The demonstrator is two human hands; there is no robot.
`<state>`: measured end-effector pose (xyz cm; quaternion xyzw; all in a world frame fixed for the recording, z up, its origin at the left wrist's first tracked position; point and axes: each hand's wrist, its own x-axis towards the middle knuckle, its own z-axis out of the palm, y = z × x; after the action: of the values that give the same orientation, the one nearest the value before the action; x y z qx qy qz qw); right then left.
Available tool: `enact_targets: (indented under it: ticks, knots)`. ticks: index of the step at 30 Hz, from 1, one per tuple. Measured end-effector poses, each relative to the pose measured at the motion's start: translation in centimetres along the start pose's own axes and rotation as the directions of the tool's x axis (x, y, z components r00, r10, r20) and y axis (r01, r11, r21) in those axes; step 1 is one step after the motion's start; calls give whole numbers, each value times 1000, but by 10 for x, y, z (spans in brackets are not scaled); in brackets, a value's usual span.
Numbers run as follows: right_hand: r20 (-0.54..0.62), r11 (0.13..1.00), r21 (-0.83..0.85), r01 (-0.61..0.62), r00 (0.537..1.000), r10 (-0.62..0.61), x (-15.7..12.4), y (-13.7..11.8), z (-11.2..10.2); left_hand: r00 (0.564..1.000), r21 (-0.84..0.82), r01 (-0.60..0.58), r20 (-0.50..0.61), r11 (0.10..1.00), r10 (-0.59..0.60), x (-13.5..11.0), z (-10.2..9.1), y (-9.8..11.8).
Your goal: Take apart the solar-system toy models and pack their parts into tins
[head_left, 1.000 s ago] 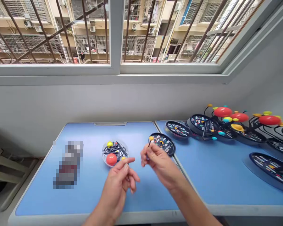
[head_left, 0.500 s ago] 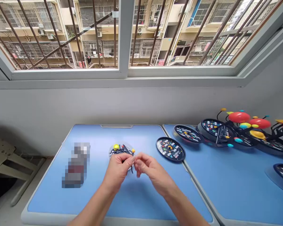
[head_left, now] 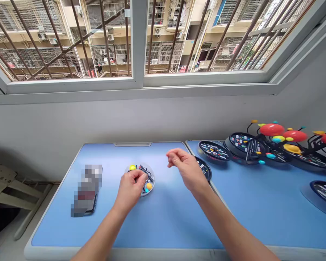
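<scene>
My left hand rests over a round clear plastic tray and hides part of it, with its fingers reaching down among the contents. The tray holds thin black rods, a yellow ball and an orange ball. Whether my left hand grips anything there is hidden. My right hand hangs above the blue table, its fingers pinched together with nothing visible in them. Just beyond it lies a round black printed disc, partly covered by the hand.
Assembled solar-system models with red and yellow balls on black arms stand on a second blue table at the right, among several black discs. A blurred object lies at the left. A wall and barred window run behind.
My hands have parted. The left hand has dropped onto the tray, and the right has moved up and to the right. The black rod once held between them no longer shows.
</scene>
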<state>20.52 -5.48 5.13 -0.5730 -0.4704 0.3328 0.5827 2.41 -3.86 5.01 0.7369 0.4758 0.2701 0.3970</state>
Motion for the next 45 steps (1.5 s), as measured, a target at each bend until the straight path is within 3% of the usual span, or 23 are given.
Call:
enact_targets:
  ticks: [2,4,9,15,20,23,25,27,29,30,31,34,37,45]
  knots:
    - [116,987,-158,21,993,-2,-1,8,6,997,202,-70,-19,977,75,14,0,-8]
    - [188,959,-274,67,982,-15,-4,19,17,996,289,-86,1,953,90,28,0,-15]
    - [225,853,-492,175,972,-69,-9,37,37,987,441,-150,123,885,106,45,-1,-25]
    - [268,808,-537,241,957,-108,-7,42,35,969,505,-221,209,834,130,46,-3,-27]
    - [209,811,-554,187,974,-81,-16,45,30,970,494,-238,161,836,181,45,-4,-30]
    - [185,794,-580,180,979,-86,-25,49,18,978,485,-205,68,850,198,41,-6,-35]
    - [160,760,-620,193,980,-118,-31,54,2,982,483,-132,-54,866,180,34,-9,-40]
    - [120,688,-695,208,978,-173,-35,62,-22,973,467,-32,-189,884,135,26,-13,-48]
    - [64,566,-802,193,969,-240,-36,69,-48,964,437,35,-251,899,85,17,-17,-57]
    - [42,493,-853,172,964,-264,-36,72,-60,966,408,72,-254,910,38,13,-17,-61]
    - [28,425,-893,148,961,-276,-36,75,-71,972,312,154,-218,938,-87,11,-17,-65]
    - [33,300,-948,111,967,-254,-32,79,-91,948,0,318,-28,948,-318,8,-9,-67]
    - [73,267,-954,134,971,-226,-28,80,-93,942,-92,337,33,937,-335,13,6,-58]
    - [107,281,-944,175,964,-242,-33,82,-92,948,-41,313,76,949,-309,37,31,-35]
